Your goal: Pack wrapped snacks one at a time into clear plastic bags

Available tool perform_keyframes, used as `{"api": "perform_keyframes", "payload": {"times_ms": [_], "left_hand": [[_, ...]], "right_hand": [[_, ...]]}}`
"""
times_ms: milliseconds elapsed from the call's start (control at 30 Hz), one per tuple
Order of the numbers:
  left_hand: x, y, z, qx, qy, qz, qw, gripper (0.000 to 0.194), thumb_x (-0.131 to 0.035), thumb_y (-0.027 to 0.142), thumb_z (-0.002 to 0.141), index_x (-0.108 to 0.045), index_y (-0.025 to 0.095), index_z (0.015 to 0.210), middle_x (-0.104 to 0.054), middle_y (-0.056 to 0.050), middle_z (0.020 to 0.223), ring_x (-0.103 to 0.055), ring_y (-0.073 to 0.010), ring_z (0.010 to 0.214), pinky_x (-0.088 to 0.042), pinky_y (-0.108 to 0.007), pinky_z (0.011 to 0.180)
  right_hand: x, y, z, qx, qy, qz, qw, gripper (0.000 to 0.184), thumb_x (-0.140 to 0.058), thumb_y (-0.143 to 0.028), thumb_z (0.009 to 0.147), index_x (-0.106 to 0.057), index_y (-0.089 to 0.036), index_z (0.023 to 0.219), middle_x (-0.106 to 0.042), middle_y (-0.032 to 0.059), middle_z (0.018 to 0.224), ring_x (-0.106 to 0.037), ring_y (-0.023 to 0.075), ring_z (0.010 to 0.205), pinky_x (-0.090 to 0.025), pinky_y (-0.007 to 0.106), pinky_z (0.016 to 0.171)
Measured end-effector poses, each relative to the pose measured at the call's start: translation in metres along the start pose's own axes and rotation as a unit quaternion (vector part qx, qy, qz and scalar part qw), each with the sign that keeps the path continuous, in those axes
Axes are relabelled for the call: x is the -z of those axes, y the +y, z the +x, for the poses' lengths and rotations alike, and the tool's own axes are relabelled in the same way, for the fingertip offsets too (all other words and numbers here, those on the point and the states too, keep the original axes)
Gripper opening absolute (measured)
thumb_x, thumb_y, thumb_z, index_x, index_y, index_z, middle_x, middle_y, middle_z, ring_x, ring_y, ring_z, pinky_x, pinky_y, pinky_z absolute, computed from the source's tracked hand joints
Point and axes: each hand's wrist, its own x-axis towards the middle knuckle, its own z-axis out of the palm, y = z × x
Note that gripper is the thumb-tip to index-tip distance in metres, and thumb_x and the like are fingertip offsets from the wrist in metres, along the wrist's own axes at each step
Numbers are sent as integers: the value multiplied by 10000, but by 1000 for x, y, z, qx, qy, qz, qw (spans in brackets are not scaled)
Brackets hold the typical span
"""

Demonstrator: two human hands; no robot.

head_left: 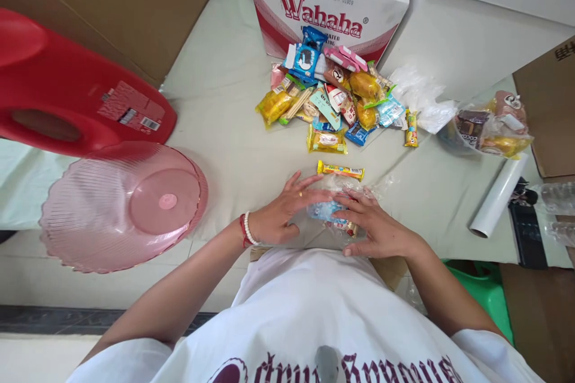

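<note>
Near the table's front edge lies a clear plastic bag (324, 228) with small wrapped snacks (323, 210) in or under it, some blue and some red. My left hand (287, 209) rests flat on its left side, fingers spread. From the right, my right hand (372, 221) lies over the same bag with its fingers stretched out. The fingertips of both hands come close together above the snacks and partly hide them. Just beyond the fingers is a thin yellow snack stick (340, 170). A heap of wrapped snacks (332, 96) sits farther back.
A Wahaha carton (327, 6) stands behind the heap. At left are a pink scalloped bowl (121, 209) and a large red jug (81, 90). To the right are crumpled clear bags (417, 96), a clear bowl of snacks (458, 140), a white roll (498, 194) and a black object (526, 236).
</note>
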Motion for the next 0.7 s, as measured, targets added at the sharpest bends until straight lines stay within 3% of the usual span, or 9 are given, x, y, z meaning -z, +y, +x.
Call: {"api": "perform_keyframes", "payload": {"times_ms": [100,233,300,400,533,600,700], "left_hand": [[-4,-1,1,23,-28,80,996,747,-611,226,794,-430,268,1517,-653,-114,1400,-369,-344,1513,94,-700,1225],[-4,-9,-1,43,4,152,987,305,-660,340,884,-687,270,1180,-757,-54,1057,-552,-311,1354,94,-685,1227],[0,-15,-6,50,12,168,984,130,-610,306,935,-722,264,984,-743,-21,923,-589,-282,1306,45,-678,1233],[5,-21,-15,72,34,174,981,174,-565,277,968,-724,250,902,-729,-23,894,-606,-264,1273,-60,-670,1231],[3,-26,-27,116,71,157,978,195,-582,326,958,-733,242,868,-725,-44,940,-595,-268,1272,-177,-638,1222],[0,-26,-31,130,87,148,977,206,-581,341,957,-731,241,859,-724,-45,953,-590,-268,1272,-198,-628,1219],[-4,-27,-35,144,104,135,975,214,-573,350,963,-714,235,851,-723,-42,976,-595,-261,1263,-204,-618,1222]], "right_hand": [[1,0,0,0,-12,-7,1000,833,-646,-772,826,-538,-290,1496,-367,133,1659,-196,400,1574,-77,726,1216],[1,-3,1,-1,-13,-21,1000,849,-654,-780,811,-541,-280,1488,-372,136,1656,-194,406,1573,-79,743,1209],[0,-7,2,-2,-4,-31,1000,842,-666,-782,799,-564,-274,1463,-397,137,1642,-212,412,1566,-77,747,1209],[-5,-15,4,-20,16,-57,998,776,-682,-730,827,-590,-248,1428,-420,140,1628,-232,437,1551,-80,765,1201],[-11,-21,6,-33,50,-87,994,395,-602,-409,976,-663,-247,1330,-496,112,1579,-271,419,1538,-87,783,1189],[-12,-19,7,-26,69,-86,994,295,-547,-278,992,-715,-260,1234,-545,91,1538,-308,389,1527,-111,774,1189],[-7,-12,11,-18,95,-58,994,256,-545,-222,983,-754,-256,1126,-600,95,1469,-423,347,1450,-295,680,1164]]}}
